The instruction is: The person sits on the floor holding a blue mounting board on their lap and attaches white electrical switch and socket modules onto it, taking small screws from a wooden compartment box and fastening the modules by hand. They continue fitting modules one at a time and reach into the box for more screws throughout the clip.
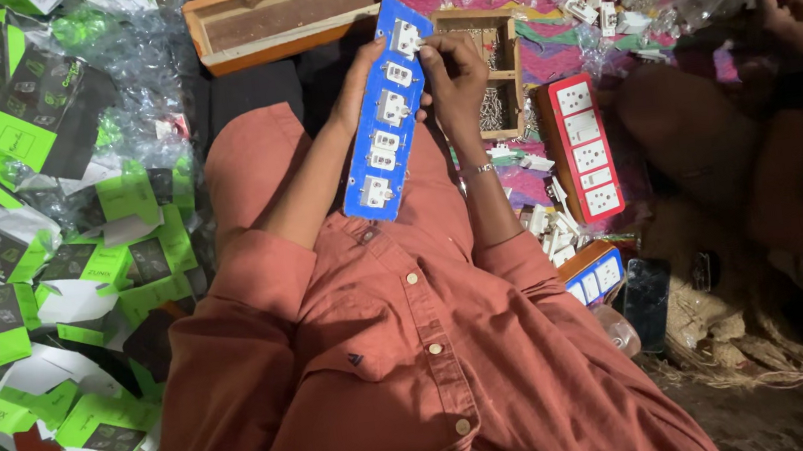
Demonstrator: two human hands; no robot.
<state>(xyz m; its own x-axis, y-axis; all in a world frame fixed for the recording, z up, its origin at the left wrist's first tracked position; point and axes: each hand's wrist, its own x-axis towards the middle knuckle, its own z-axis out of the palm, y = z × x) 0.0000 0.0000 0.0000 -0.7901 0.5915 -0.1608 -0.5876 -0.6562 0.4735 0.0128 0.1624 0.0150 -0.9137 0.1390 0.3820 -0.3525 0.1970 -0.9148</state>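
Note:
A long blue socket panel (383, 108) with several white sockets stands tilted above my lap. My left hand (356, 81) grips its left edge near the middle. My right hand (450, 69) is at the panel's top end, fingers pinched on the uppermost white socket (405, 38). I am seated, wearing a rust-coloured shirt.
Green and black cardboard boxes (6, 247) and plastic wrap are heaped on the left. An orange wooden box (285, 14) lies ahead. A red socket panel (584, 149) and loose white sockets (551, 230) lie right. Another person's hands (802, 14) hold a green piece at far right.

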